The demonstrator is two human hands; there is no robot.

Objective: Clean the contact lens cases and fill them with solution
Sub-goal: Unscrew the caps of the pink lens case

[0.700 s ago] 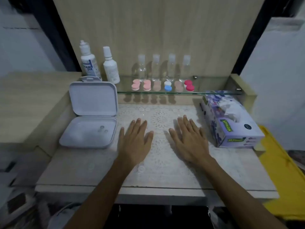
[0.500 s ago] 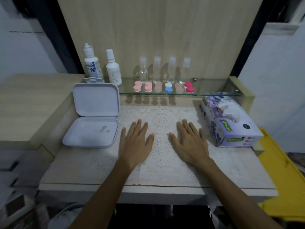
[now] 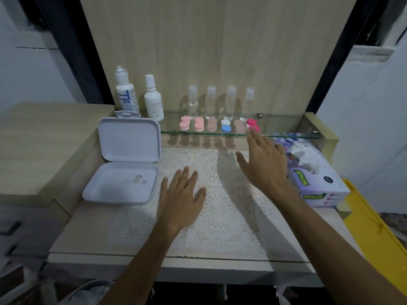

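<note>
The right hand has lifted off the lace mat where it lay flat a moment ago and now reaches up and forward toward the glass shelf, fingers straight and loosely spread, holding nothing; its longest fingertip is at the shelf's front edge, just below the red contact lens case, though whether it already touches the case I cannot tell; the left hand has stayed where it was, palm down on the mat with fingers spread, probably steadying the person while the other arm stretches. The cases sit in a row along the shelf's front, beyond and to the left of the reaching fingers: a blue and white case, paler pink ones either side of it, and two brighter pink cases farthest from that hand; set at the front, they can be picked off without disturbing the small clear bottles standing behind them. The two white solution bottles stand at the shelf's far end, beyond the left hand, and the open white box lies just outside that hand, its lid propped upright; the tissue box sits close against the outer side of the right hand, handy for wiping; none of the cases looks opened yet, so the cleaning appears not to have begun.
</note>
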